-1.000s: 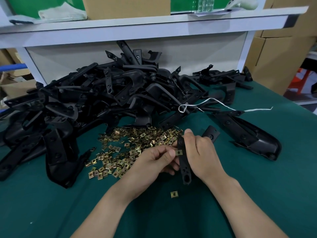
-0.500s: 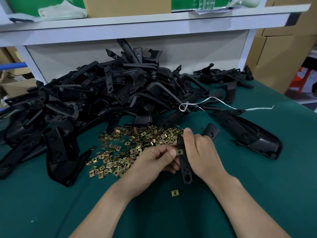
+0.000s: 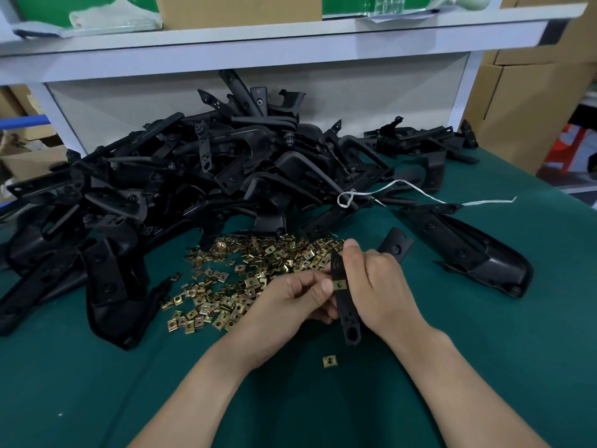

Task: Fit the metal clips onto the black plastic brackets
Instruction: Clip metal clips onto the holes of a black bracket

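Note:
My right hand (image 3: pixel 376 286) grips a black plastic bracket (image 3: pixel 347 313) just above the green table, its long arm pointing toward me. A gold metal clip (image 3: pixel 339 284) sits on the edge of that arm. My left hand (image 3: pixel 295 300) pinches the clip, thumb pressed against it. A loose heap of gold clips (image 3: pixel 255 273) lies just beyond my hands. One stray clip (image 3: pixel 329 361) lies on the table under the bracket. A big pile of black brackets (image 3: pixel 200 185) fills the back left of the table.
A single large black bracket (image 3: pixel 465 250) lies to the right of my hands. A white string (image 3: pixel 420 195) trails across the brackets behind it. A white shelf (image 3: pixel 290 37) overhangs the back. Cardboard boxes (image 3: pixel 523 101) stand at the right past the green table (image 3: pixel 484 367).
Both hands have stayed put with the bracket and clip. The left thumb keeps pressing the clip on the bracket's edge.

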`<state>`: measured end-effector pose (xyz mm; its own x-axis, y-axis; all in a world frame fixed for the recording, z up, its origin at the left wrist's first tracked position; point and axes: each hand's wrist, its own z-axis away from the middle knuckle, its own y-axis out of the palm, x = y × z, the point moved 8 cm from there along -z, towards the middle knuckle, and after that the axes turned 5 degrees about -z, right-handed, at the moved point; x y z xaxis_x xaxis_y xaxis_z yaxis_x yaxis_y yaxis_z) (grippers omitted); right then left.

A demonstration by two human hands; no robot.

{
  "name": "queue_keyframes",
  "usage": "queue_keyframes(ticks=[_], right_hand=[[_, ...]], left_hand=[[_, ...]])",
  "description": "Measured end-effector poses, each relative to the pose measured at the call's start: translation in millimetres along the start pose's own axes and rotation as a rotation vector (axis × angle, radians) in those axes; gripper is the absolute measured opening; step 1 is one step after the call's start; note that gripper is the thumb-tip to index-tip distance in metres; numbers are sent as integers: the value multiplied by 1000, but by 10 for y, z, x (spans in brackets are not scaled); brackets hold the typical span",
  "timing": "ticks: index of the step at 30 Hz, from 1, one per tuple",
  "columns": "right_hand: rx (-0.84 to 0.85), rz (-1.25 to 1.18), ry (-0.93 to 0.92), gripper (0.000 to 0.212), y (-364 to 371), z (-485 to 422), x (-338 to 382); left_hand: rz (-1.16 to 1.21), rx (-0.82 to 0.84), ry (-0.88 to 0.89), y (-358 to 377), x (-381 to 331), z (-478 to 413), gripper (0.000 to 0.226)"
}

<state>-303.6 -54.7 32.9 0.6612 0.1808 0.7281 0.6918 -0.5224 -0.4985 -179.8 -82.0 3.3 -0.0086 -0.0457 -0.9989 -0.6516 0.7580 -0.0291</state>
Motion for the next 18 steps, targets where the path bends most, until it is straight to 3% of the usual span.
queue_keyframes(ticks=[10,18], right_hand=[[-43,16,-19,54,-26,13,59],[-75,50,-29,56,-16,19,75]], left_hand=[[-28,-27,5,-4,3,-4,22],[-95,-76,11,-1,-30,4,21]])
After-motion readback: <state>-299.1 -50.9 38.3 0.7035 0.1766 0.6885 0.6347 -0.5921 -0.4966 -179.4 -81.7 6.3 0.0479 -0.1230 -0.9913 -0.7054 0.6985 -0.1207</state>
